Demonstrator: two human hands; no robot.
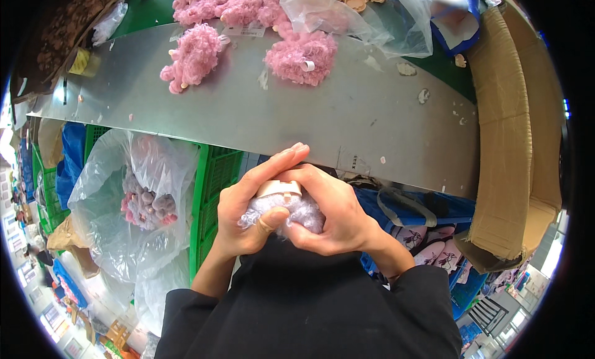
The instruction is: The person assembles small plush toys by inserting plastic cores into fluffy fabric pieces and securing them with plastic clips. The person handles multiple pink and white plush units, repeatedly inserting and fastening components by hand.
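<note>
Close in front of my body, above the near edge of the metal table, my left hand (235, 215) and my right hand (339, 211) are cupped round a small pale lilac curly-plush piece (308, 216). A smooth beige rigid part (273, 188) shows at the plush's far side, partly hidden by my fingers. Both thumbs press on the near side of the plush. The fingertips of the two hands meet beyond it.
Pink curly-plush pieces (197, 56) lie on the metal table (235, 111); a clear bag with beige pieces (356, 0) is behind. At left, a green crate (214, 185) adjoins a plastic bag (105, 204) with greyish plush. A cardboard box (502, 129) and blue bin (462, 300) are right.
</note>
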